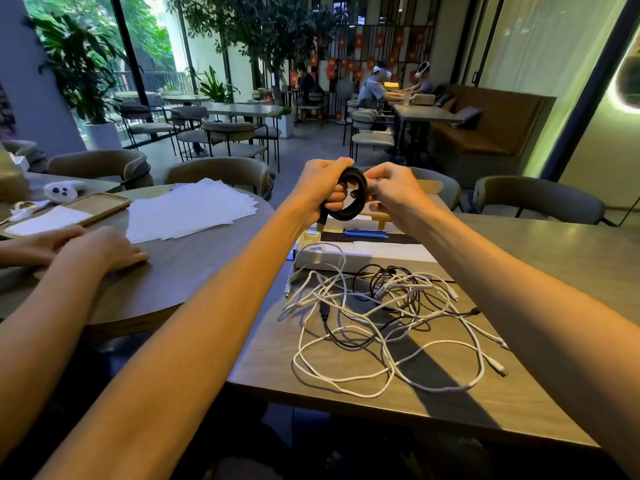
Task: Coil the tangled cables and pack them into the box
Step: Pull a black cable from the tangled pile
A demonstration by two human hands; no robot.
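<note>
A black cable wound into a round coil (358,199) is held up in the air above the box. My left hand (320,187) grips its left side, with one plug end hanging down below the palm. My right hand (394,194) pinches the coil's right side. Under them a flat white box (363,259) lies on the grey table (540,375). In front of the box sprawls a tangle of white and black cables (384,317), loose on the tabletop.
A blue pen (365,233) lies on a dark strip behind the box. To the left, a round table (166,271) carries white paper sheets (188,209), a tray and another person's hands (86,245). Chairs stand behind both tables.
</note>
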